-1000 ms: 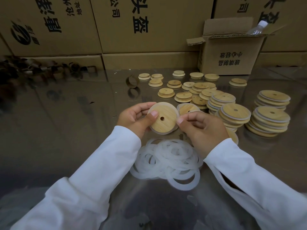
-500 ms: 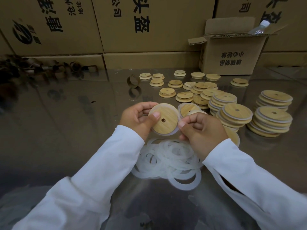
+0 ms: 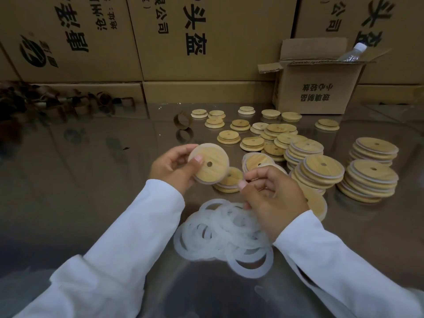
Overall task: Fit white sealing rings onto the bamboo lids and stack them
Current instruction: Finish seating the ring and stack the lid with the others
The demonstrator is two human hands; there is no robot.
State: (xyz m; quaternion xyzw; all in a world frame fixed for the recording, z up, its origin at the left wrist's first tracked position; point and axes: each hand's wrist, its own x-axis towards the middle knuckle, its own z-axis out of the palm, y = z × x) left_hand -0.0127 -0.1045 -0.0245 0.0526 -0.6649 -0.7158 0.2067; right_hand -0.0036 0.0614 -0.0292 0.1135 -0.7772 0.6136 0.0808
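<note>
Left hand [image 3: 174,167] grips bamboo lid [image 3: 208,163] with centre hole, thumb on its face. Right hand [image 3: 273,198] loosely curled, empty — just right of lid. White sealing rings [image 3: 220,232] piled below hands on surface [image 3: 91,180]. Four ringed stacks [image 3: 369,180] right of right hand. Open box [image 3: 316,88] beyond — 玻璃制品, 小心轻放, upside down.

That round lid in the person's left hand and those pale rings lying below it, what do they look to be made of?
Lid: likely bamboo, smooth and matt, with tan streaked grain.
Rings: probably silicone or soft rubber, milky and translucent, lying limp in a heap.
</note>
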